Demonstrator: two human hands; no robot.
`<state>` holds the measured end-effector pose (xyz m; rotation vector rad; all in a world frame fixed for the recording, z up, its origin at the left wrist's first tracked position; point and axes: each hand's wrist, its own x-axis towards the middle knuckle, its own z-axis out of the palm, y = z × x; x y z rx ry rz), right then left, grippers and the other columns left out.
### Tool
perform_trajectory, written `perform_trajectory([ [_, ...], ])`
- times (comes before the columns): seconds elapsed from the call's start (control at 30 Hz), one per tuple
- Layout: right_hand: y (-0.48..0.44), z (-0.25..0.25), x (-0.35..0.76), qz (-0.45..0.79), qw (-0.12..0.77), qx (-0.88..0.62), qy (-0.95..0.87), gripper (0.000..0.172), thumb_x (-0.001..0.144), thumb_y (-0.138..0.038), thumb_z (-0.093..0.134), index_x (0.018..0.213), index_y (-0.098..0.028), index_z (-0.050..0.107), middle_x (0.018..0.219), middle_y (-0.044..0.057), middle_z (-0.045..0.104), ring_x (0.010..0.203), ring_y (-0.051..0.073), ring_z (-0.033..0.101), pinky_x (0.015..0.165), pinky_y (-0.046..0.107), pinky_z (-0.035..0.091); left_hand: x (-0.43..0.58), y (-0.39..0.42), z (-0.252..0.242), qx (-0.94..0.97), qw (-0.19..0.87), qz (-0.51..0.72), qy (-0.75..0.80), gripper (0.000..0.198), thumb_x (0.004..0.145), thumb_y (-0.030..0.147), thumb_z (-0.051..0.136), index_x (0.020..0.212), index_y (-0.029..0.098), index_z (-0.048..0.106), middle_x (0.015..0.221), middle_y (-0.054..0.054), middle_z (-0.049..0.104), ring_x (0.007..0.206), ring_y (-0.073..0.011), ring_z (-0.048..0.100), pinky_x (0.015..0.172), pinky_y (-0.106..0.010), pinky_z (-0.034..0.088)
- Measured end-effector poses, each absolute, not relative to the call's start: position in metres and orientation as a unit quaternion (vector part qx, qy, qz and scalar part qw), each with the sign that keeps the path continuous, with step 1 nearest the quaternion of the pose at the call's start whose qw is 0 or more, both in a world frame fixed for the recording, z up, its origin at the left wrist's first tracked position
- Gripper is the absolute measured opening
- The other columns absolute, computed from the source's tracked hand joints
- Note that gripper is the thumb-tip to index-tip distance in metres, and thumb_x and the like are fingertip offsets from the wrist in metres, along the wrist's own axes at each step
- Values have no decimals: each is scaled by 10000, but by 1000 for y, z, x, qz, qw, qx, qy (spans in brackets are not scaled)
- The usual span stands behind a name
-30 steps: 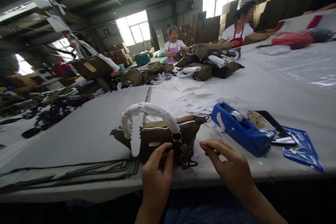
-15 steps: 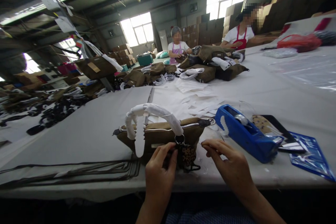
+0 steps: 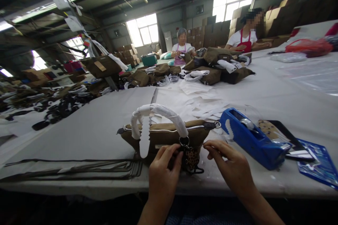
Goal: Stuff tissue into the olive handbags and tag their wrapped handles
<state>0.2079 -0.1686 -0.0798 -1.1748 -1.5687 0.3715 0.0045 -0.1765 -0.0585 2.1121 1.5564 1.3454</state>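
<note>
An olive-brown handbag [image 3: 169, 137] stands upright on the white table, its silver zipper along the top. White wrapping covers its handle [image 3: 169, 110]. A metal ring [image 3: 184, 141] at the handle's base carries a leopard-print charm [image 3: 192, 157], which hangs against the bag's front. My left hand [image 3: 166, 168] is at the bag's front, just left of the charm, with thumb and fingers closed together; what lies between them is hidden. To the right of the charm, my right hand [image 3: 230, 161] makes a pinch in the air, apart from the bag. Anything in that pinch is too small to make out.
Right of my hands sit a blue tape dispenser [image 3: 253, 140], a leopard-print piece [image 3: 269, 130] and a blue-edged packet [image 3: 318, 165]. Dark straps [image 3: 105, 168] lie at left. Piled bags [image 3: 211, 66] lie farther back, where two people in aprons work.
The view has shifted slightly, so the table's things sit farther right. Both my hands keep their closed poses, with the left still beside the charm.
</note>
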Motion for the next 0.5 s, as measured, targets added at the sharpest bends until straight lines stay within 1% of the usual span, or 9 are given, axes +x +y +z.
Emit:
perform_trajectory([
  [0.2,-168,-77,197,141,537,-479,-680,117,953,-243,598,940,-221,713,847,11,720,620,130,679,650,223,559,4,-176,-58,713,98,458,523,177,885,155,662,1036,227,719,904,-10,716,778,-140,699,756,-220,568],
  [0.33,-168,-75,191,91,531,-466,-702,102,945,-199,611,982,-223,702,910,15,734,712,132,703,726,212,564,5,-175,-57,714,105,462,515,171,891,140,657,1026,217,728,934,-15,722,831,-139,703,795,-205,553],
  [0.43,-168,-73,189,66,519,-467,-713,126,945,-169,605,1010,-223,699,931,14,734,768,128,710,749,197,557,4,-174,-57,719,111,463,506,142,905,131,633,975,207,731,923,-18,722,848,-137,703,808,-198,537],
  [0.5,-168,-72,192,56,506,-470,-721,137,946,-166,605,1025,-227,699,943,13,737,801,130,716,760,200,556,0,-174,-56,712,122,471,506,129,922,160,619,959,212,731,926,-19,717,853,-136,695,812,-200,531],
])
